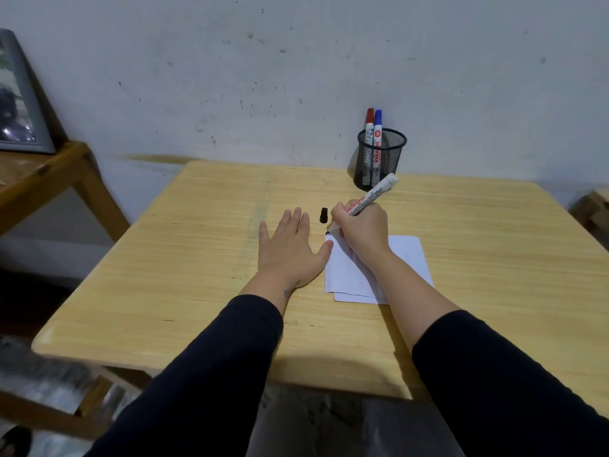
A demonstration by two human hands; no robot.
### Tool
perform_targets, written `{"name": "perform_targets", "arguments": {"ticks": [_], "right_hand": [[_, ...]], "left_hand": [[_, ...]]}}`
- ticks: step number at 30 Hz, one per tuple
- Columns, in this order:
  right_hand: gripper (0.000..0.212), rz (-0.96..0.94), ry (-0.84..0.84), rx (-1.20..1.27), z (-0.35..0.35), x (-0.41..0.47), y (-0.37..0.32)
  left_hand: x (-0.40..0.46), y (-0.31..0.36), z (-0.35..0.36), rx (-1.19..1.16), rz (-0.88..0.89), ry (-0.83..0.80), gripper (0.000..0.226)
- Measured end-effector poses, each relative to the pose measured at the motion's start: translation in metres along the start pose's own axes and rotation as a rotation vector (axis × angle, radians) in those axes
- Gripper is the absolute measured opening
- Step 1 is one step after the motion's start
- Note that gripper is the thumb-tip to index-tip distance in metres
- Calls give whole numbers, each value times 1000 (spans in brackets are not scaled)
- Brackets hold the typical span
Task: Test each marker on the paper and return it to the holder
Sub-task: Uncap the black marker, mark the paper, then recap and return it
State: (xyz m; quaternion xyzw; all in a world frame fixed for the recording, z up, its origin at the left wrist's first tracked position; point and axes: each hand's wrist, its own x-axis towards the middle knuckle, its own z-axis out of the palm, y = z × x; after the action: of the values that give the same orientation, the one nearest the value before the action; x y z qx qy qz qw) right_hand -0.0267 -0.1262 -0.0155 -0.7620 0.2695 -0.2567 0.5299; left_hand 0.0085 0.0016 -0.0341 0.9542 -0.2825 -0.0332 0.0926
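Note:
My right hand (362, 230) grips an uncapped white marker (375, 196), its black tip touching the top left corner of the white paper (407, 258). The marker's black cap (324, 215) lies on the wooden table just beyond the paper. My left hand (290, 249) rests flat on the table, fingers spread, its thumb at the paper's left edge. A black mesh holder (380, 159) stands at the table's far edge by the wall. It holds a red-capped marker (369, 122) and a blue-capped marker (378, 127), both upright.
The light wooden table (197, 275) stands against a marked white wall. A second wooden table (39, 173) at the left carries a framed picture (16, 100). Another wooden piece (593, 209) shows at the right edge.

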Motion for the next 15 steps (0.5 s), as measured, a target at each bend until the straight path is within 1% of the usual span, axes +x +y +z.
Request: {"name": "perform_targets", "arguments": {"ticks": [3, 5, 7, 10, 12, 13, 15], "right_hand": [[24, 89, 22, 174, -5, -3, -7], [28, 159, 12, 313, -10, -3, -13], [27, 214, -17, 424, -17, 1, -22], [17, 216, -93, 435, -30, 14, -33], [12, 199, -115, 450, -38, 20, -36], [12, 189, -121, 451, -42, 22, -36], [14, 189, -116, 448, -48, 24, -35]], "left_hand": [[0, 0, -1, -13, -5, -8, 78], [-1, 1, -3, -26, -12, -22, 78], [1, 1, -6, -77, -35, -19, 78], [12, 3, -20, -194, -57, 95, 69], [21, 7, -32, -189, 12, 215, 57], [26, 10, -37, -166, 56, 250, 51], [34, 15, -43, -112, 121, 238, 41]]}}
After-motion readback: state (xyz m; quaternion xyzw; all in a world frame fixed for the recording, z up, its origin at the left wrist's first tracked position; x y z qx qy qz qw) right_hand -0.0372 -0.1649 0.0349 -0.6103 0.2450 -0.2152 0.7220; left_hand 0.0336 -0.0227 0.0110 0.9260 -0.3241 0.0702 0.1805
